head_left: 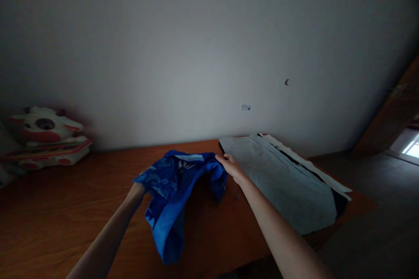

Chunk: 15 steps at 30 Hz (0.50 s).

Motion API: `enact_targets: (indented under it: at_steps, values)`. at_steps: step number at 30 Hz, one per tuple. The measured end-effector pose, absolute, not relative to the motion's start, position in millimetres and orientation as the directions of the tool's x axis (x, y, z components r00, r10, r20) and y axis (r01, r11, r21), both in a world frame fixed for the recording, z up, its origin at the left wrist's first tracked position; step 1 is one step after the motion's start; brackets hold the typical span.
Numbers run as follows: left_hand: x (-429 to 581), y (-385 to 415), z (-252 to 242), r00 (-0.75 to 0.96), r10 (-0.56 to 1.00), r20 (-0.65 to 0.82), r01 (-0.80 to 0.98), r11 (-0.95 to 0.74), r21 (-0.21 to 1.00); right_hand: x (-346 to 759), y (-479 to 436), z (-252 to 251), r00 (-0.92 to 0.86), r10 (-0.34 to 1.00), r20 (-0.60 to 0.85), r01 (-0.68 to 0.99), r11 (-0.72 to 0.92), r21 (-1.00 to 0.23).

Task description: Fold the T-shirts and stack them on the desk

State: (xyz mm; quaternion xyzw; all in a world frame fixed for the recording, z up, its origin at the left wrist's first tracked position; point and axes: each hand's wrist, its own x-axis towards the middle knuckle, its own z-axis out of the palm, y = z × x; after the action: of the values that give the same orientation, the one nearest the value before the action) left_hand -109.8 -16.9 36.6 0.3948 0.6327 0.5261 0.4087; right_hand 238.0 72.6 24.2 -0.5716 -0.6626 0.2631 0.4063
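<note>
A blue patterned garment (173,192) is held up above a brown wooden table (65,200). My left hand (137,192) grips its left edge, with the fingers hidden behind the cloth. My right hand (231,166) grips the garment's right upper corner, fingers closed on the fabric. The garment sags between the two hands and its lower part hangs down towards the table's front edge.
A flat pile of folded grey, black and white cloth (284,178) lies on the table's right end, just right of my right hand. A white and red plush toy (42,137) sits at the far left by the wall. Dark floor lies to the right.
</note>
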Motion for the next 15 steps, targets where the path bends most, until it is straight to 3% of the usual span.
enact_targets:
  at_steps: [4, 8, 11, 15]
  values:
    - [-102, -28, 17, -0.313, 0.948, -0.062, 0.307, 0.162, 0.938, 235, 49, -7, -0.015, 0.984, 0.176, 0.623, 0.147, -0.768]
    - [-93, -39, 7, -0.205, 0.974, 0.095, 0.702, 0.078, 0.708, 222, 19, -28, -0.196, 0.946, 0.259, 0.764, 0.313, -0.565]
    - [-95, -44, 11, -0.205, 0.976, 0.073, 0.713, 0.098, 0.694, 221, 8, -33, -0.307, 0.913, 0.27, 0.836, 0.394, -0.381]
    - [-125, -60, 21, -0.284, 0.959, -0.012, 0.468, 0.15, 0.871, 237, 15, -29, -0.291, 0.912, 0.29, 0.865, 0.38, -0.326]
